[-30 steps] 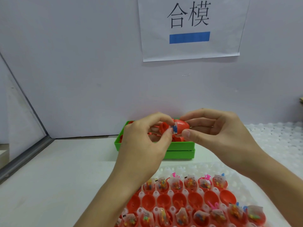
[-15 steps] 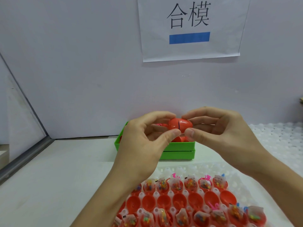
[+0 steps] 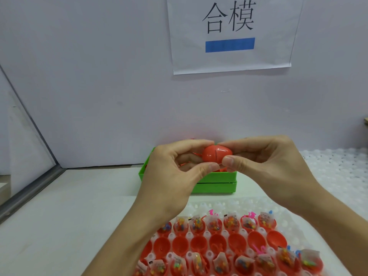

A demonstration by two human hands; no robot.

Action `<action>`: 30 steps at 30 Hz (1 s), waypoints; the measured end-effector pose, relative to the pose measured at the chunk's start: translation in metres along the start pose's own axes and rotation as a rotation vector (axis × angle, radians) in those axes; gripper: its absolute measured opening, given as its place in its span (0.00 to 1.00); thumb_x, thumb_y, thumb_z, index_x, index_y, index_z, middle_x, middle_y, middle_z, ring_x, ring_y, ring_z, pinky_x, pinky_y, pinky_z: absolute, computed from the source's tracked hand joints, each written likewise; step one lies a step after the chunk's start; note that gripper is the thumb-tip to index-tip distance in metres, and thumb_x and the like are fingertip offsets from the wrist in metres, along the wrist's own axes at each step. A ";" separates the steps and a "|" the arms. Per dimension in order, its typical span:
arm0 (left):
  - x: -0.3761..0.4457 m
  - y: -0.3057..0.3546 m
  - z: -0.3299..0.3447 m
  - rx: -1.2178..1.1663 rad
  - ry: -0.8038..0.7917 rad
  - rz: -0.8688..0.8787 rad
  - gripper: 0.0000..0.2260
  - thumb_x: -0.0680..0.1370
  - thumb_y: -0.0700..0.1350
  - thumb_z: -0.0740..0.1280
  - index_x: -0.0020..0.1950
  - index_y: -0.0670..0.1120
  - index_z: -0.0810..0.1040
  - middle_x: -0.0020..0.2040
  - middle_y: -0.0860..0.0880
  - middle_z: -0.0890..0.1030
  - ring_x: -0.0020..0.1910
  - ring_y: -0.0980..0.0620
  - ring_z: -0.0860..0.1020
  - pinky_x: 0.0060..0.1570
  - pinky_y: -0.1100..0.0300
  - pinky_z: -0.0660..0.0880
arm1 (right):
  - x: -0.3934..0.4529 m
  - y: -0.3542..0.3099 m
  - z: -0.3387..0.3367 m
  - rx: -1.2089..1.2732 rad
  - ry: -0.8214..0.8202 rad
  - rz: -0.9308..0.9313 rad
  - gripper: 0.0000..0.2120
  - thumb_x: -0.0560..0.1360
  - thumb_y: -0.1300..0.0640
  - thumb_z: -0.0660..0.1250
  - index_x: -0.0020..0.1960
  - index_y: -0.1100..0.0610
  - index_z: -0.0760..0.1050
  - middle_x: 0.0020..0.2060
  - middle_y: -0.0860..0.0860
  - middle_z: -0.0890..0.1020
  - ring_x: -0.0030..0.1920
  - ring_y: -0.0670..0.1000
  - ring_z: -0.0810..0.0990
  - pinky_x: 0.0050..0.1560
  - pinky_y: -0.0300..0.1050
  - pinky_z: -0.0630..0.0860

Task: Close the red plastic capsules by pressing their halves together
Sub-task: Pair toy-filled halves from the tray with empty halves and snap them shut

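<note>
Closing since a second ago, the red egg-shaped plastic capsule (image 3: 217, 154) is showing only a thin seam. Left hand (image 3: 171, 176) and right hand (image 3: 266, 166) are pinching its ends, squeezing inward, above the green plastic bin (image 3: 215, 180) at 12 o'clock.

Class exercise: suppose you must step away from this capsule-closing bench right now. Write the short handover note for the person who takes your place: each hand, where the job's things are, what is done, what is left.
Left hand: pinches the left end of the red egg-shaped plastic capsule.
Right hand: pinches its right end.
Capsule: held above the green plastic bin; halves together, only a thin seam showing.
White plastic tray near you: a far row of open red halves with small packets in them, a middle row mostly bare, a near row filled.
Done: this capsule looks closed.
Left: put it down, probably in the bin, then close the tray's open halves.
</note>
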State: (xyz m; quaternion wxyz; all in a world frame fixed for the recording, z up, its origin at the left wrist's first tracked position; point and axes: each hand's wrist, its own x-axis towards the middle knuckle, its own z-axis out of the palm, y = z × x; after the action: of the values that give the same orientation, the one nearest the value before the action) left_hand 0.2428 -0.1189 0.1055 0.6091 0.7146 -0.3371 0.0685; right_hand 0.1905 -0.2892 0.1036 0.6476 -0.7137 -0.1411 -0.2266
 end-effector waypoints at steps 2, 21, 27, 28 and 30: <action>-0.001 0.000 0.000 -0.001 0.001 0.012 0.17 0.66 0.43 0.77 0.54 0.50 0.84 0.43 0.49 0.87 0.42 0.54 0.85 0.47 0.65 0.80 | 0.000 0.000 0.000 -0.006 0.009 0.007 0.09 0.63 0.57 0.74 0.43 0.50 0.86 0.40 0.50 0.88 0.42 0.49 0.87 0.43 0.34 0.80; -0.002 0.001 0.004 -0.135 0.000 -0.054 0.12 0.72 0.39 0.73 0.54 0.46 0.83 0.47 0.47 0.86 0.47 0.47 0.85 0.49 0.61 0.80 | 0.000 -0.003 0.000 0.039 0.012 0.047 0.10 0.64 0.54 0.73 0.44 0.53 0.86 0.37 0.53 0.87 0.38 0.50 0.87 0.38 0.35 0.80; -0.006 0.006 0.011 0.012 0.078 -0.011 0.10 0.72 0.33 0.71 0.48 0.48 0.83 0.39 0.51 0.85 0.38 0.56 0.85 0.40 0.67 0.80 | -0.002 -0.005 0.005 -0.006 -0.005 0.033 0.11 0.65 0.56 0.73 0.47 0.56 0.86 0.39 0.52 0.88 0.41 0.51 0.87 0.40 0.34 0.80; -0.006 0.008 0.011 0.046 0.088 -0.003 0.10 0.71 0.34 0.71 0.47 0.48 0.83 0.39 0.51 0.85 0.37 0.56 0.85 0.39 0.67 0.80 | -0.002 -0.005 0.005 -0.008 -0.004 0.033 0.11 0.65 0.56 0.73 0.47 0.56 0.86 0.40 0.52 0.88 0.42 0.52 0.87 0.41 0.35 0.80; -0.008 0.011 0.012 0.083 0.100 0.000 0.09 0.71 0.36 0.70 0.45 0.49 0.84 0.38 0.52 0.85 0.37 0.56 0.85 0.39 0.67 0.80 | -0.003 -0.005 0.006 -0.014 -0.009 0.034 0.11 0.65 0.56 0.73 0.47 0.55 0.86 0.40 0.52 0.88 0.42 0.53 0.87 0.42 0.36 0.81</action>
State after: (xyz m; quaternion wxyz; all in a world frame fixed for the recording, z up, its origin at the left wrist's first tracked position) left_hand 0.2272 -0.1273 0.1073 0.5951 0.7349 -0.3032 0.1177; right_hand 0.1863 -0.2822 0.1066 0.6457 -0.7216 -0.1303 -0.2133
